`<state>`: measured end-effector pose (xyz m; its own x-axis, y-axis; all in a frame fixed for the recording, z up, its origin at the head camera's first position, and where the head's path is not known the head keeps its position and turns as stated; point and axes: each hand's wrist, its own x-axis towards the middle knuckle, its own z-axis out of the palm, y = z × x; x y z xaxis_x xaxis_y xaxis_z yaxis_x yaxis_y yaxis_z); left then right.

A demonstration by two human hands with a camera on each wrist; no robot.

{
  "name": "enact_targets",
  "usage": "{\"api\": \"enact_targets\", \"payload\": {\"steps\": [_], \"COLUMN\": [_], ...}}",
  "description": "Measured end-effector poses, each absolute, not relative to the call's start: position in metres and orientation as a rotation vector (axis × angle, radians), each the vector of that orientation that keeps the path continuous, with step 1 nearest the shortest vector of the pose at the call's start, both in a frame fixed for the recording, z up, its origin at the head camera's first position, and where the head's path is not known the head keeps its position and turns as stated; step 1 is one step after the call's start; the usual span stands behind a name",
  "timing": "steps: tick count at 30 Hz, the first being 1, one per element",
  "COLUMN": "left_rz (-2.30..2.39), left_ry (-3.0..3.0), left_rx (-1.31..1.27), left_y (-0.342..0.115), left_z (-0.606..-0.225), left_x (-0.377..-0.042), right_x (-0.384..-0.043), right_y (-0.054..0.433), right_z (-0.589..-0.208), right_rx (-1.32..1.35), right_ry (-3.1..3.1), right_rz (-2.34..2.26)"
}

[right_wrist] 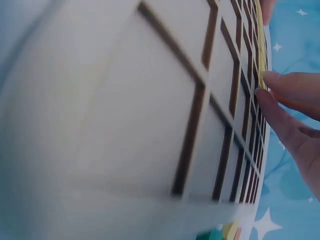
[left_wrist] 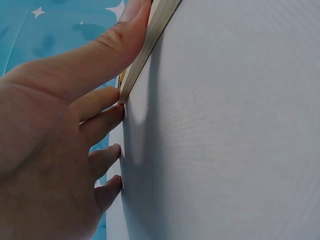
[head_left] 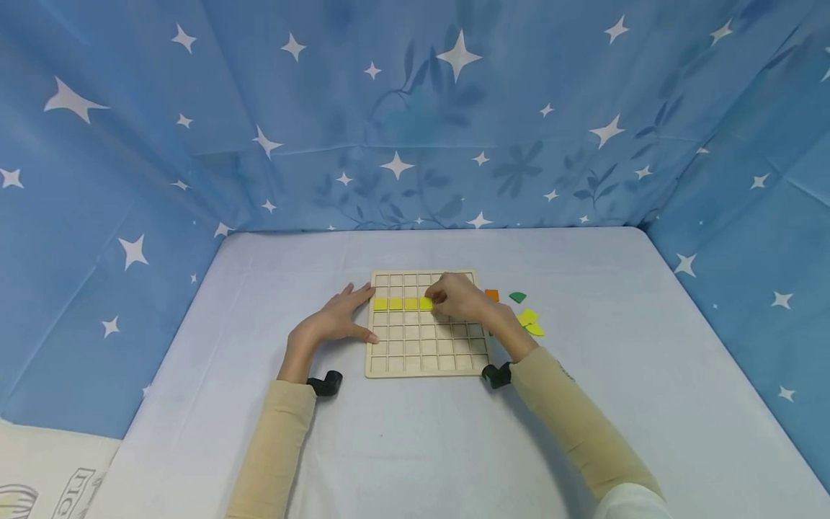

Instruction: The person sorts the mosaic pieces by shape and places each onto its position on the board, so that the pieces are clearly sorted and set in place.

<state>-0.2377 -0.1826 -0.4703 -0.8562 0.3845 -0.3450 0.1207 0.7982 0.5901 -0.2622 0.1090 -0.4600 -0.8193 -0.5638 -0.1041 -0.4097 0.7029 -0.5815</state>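
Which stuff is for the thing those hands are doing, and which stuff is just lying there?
Part of the job:
wooden grid board
row of yellow squares on it
left hand, at its left edge
right hand, at the row's right end

Just lying about, right of the board, though maybe for later:
orange piece
green piece
loose yellow pieces

matt wood board (head_left: pixel 413 347), smooth cloth table cover (head_left: pixel 421 440), matt cloth curtain (head_left: pixel 324 101)

The person wears tan sleeves (head_left: pixel 274 441), black wrist cameras (head_left: pixel 327 383) near the cuffs, and white fabric (head_left: pixel 632 503) at lower right.
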Motion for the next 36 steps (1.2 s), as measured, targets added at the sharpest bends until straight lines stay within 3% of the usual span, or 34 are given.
{"api": "enact_targets", "payload": {"steps": [36], "left_rz": [0.801], "left_ry": [2.528], "left_rx": [0.377], "left_y": [-0.181], "left_z": [-0.468], "left_x": [-0.236], "right_x": [-0.227], "right_y": [0.234], "right_z": [-0.459], "right_rx": [-0.547], "right_ry": [2.852], "right_rz": [-0.784]}}
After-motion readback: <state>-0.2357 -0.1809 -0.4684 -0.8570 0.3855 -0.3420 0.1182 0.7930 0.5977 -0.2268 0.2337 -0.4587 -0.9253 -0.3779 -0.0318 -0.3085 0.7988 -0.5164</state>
